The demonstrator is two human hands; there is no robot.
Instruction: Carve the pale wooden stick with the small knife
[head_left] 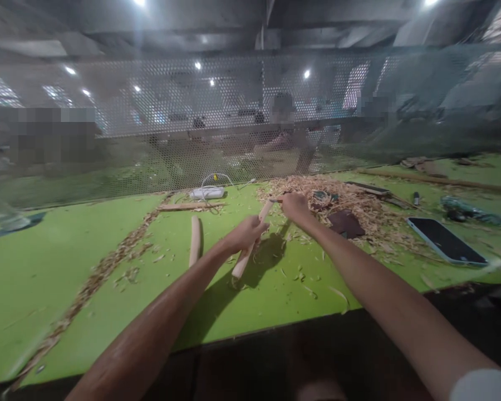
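Observation:
A pale, partly shaved wooden stick (242, 263) slants away from me above the green tabletop. My left hand (246, 233) is closed round its middle. At the stick's far end, my right hand (295, 207) grips what looks like a small carving knife (277, 199), its short blade against the wood. Most of the knife's handle is hidden in my fist. To the left of my left hand lies a second, slightly curved wooden stick (195, 239). Just beyond my right hand spreads a heap of wood shavings (354, 201), with a dark brown piece of sandpaper or leather (347, 223) on it.
A phone (446, 240) lies at the right, near a clear plastic bottle (476, 211). Behind my hands are a white power strip (207, 192) with a cable and a thin wooden strip (187, 206). A perforated screen (217, 150) closes the table's back; people sit beyond it.

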